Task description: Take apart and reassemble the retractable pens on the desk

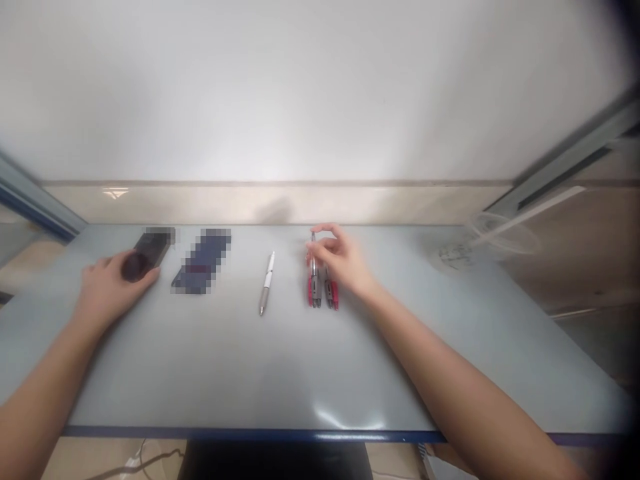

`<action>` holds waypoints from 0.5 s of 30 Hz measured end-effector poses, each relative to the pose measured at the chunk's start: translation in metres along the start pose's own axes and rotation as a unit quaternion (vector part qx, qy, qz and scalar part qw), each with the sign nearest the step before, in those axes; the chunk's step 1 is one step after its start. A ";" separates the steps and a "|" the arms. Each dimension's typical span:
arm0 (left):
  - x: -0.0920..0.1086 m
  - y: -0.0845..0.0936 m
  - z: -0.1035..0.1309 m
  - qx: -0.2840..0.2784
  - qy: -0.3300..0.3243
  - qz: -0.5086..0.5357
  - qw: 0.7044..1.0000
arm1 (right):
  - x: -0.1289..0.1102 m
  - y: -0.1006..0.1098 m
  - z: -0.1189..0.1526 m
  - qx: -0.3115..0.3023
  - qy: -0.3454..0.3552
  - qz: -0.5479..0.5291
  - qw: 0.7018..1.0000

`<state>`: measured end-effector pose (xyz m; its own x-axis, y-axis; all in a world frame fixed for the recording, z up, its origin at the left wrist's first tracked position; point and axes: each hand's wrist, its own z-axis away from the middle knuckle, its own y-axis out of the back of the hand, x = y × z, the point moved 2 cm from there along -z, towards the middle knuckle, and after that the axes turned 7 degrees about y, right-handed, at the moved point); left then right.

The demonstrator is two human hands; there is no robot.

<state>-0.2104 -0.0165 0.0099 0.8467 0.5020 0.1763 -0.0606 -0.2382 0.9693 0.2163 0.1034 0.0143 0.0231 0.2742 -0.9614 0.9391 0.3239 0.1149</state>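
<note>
At ten o'clock, the left hand [113, 283] half-curls around a dark object [154, 244], hold unclear. At twelve, the right hand [345, 263], thumb and forefinger slightly parted, reaches clustered pens [315, 293], grip unclear; brushing several could scatter them.

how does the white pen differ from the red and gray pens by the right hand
The white pen lies singly; the red and gray pens are grouped closely. The white pen is slanted in the picture, while the red and gray pens run nearly straight up and down. The white pen is untouched, but the right hand has its fingers at the far end of the group. Both show gray parts.
</note>
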 end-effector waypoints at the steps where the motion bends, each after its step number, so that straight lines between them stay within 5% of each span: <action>1: 0.000 -0.001 0.000 0.007 -0.006 0.004 1.000 | 0.002 0.000 -0.002 0.004 0.001 0.000 1.000; 15: 0.003 -0.002 0.004 0.027 0.003 0.057 0.998 | 0.002 -0.002 -0.001 0.032 -0.017 0.042 0.998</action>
<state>-0.2062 -0.0180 0.0082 0.8323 0.4747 0.2863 -0.1281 -0.3377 0.9325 0.2138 0.1043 0.0119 0.1126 0.2671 -0.9571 0.9534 0.2424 0.1798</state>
